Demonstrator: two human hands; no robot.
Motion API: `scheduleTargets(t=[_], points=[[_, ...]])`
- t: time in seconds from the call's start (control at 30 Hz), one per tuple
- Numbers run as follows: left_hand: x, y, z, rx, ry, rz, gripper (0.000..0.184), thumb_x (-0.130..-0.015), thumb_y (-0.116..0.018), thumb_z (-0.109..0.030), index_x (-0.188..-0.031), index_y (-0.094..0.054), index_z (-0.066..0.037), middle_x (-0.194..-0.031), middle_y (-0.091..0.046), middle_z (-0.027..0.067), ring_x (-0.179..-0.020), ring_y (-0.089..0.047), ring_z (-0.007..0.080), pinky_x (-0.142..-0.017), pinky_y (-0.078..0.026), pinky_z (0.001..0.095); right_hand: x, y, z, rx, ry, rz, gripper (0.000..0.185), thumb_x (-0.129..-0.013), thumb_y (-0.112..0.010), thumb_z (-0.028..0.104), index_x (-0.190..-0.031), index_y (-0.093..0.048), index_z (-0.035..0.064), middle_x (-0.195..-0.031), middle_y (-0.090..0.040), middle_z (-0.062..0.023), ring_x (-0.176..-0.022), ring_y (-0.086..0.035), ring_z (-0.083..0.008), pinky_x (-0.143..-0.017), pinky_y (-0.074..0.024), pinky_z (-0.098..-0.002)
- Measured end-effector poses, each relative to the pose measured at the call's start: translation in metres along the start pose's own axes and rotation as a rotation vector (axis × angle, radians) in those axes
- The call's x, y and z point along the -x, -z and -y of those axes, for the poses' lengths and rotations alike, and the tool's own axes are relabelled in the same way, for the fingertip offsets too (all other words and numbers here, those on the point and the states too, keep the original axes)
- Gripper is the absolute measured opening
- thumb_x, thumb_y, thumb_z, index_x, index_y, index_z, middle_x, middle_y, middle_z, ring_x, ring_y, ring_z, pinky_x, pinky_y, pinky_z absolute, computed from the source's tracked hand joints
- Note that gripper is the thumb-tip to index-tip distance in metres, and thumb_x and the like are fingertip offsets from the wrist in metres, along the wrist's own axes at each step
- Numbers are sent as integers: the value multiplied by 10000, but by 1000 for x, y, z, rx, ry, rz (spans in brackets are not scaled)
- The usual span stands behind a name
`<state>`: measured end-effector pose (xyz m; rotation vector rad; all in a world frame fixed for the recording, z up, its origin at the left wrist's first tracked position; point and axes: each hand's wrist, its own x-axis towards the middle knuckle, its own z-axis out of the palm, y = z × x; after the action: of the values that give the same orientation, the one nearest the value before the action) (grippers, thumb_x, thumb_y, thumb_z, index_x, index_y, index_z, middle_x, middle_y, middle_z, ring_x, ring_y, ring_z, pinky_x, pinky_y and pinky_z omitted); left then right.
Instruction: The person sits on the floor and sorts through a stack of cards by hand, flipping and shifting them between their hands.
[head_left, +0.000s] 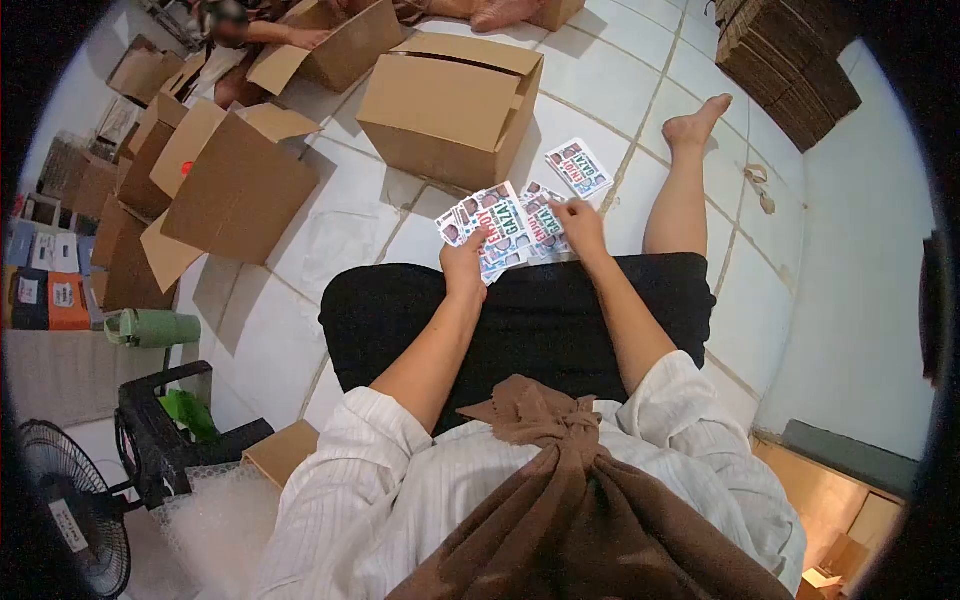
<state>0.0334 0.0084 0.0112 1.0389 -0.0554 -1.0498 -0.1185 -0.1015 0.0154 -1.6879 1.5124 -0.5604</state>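
White floor tiles point(590, 95) spread beneath you. At the far edge of your black-clothed lap point(390, 325), your left hand point(463, 265) pinches a fanned stack of printed cards point(505, 222). Your right hand point(582, 230) touches more cards point(545, 222) just beside it; whether it pinches one, I cannot tell. Beyond lies another card pile point(580, 168), then a cardboard box point(440, 105).

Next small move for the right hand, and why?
Probably draw one card from the cards at the right hand over to the fanned bunch. The left hand already holds that bunch, and the right hand is at the edge of the neighbouring cards, so the transfer looks short.
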Motion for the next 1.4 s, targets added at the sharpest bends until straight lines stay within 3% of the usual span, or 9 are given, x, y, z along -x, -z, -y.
scheduleTargets(t=[0.1, 0.2, 0.37, 0.6, 0.67, 0.83, 1.0, 1.27, 1.4], points=[[3, -2, 2, -54, 30, 66, 260, -748, -591, 16, -1001, -541, 44, -900, -603, 108, -759, -600, 187, -657, -495, 294, 21, -11, 16, -350, 35, 245, 293, -747, -646, 291, -763, -639, -2, -693, -590, -63, -624, -512, -119, -575, -404, -270], [4, -4, -1, -92, 59, 95, 262, -749, -600, 0, -1000, -538, 40, -900, -604, 112, -763, -605, 197, -660, -505, 307, 25, -15, 19, -506, 79, 296, 261, -769, -633, 262, -666, -585, 28, -577, -499, 20, -559, -432, -64, -530, -356, -225], [5, -2, 0, -169, -63, 15, 256, -756, -594, 2, -1004, -536, 18, -902, -600, 104, -753, -607, 192, -657, -513, 311, 0, -2, -8, -371, 56, 395, 234, -783, -610, 213, -633, -573, 38, -569, -475, 33, -539, -406, -57, -496, -324, -231], [6, -4, -4, -49, -81, -56, 249, -750, -605, 5, -991, -544, 11, -872, -601, 77, -736, -591, 157, -631, -482, 266, -14, 0, -44, 86, 31, 42, 263, -718, -660, 266, -676, -590, 16, -567, -532, -77, -518, -480, -155, -534, -400, -291], [6, -3, -4, -82, -116, -31, 248, -750, -602, 11, -992, -545, 10, -871, -602, 75, -731, -590, 151, -635, -475, 256, -11, -9, -43, 352, 253, -446, 259, -716, -672, 295, -742, -607, 46, -651, -570, -114, -597, -527, -167, -592, -420, -298], [8, -7, -5, -61, -89, 23, 255, -747, -607, 11, -995, -545, 13, -872, -604, 75, -735, -591, 150, -639, -479, 262, 16, -22, 12, -190, 177, 127, 301, -667, -721, 308, -715, -597, 38, -711, -595, -100, -647, -559, -183, -610, -442, -293], [6, -6, -5, 20, 89, 167, 286, -779, -589, -53, -1049, -515, 9, -951, -589, 110, -821, -596, 206, -727, -499, 327, 21, -21, 15, -340, 217, 126, 308, -716, -684, 279, -648, -589, -6, -512, -493, -26, -516, -447, -119, -491, -360, -288], [9, -14, -5, 215, 300, 290, 305, -866, -505, -159, -1128, -462, -10, -1054, -564, 123, -966, -562, 248, -830, -471, 392, 9, 4, 8, -375, 435, 198, 235, -824, -579, 207, -782, -612, -21, -630, -531, 16, -583, -427, -59, -553, -367, -237], [9, -12, -8, 177, 168, 144, 285, -878, -480, -144, -1134, -457, -20, -1071, -556, 113, -950, -571, 248, -804, -486, 409, -3, 18, -2, -457, 122, 128, 207, -805, -587, 180, -764, -615, -21, -648, -541, -10, -583, -463, -83, -549, -377, -234]])
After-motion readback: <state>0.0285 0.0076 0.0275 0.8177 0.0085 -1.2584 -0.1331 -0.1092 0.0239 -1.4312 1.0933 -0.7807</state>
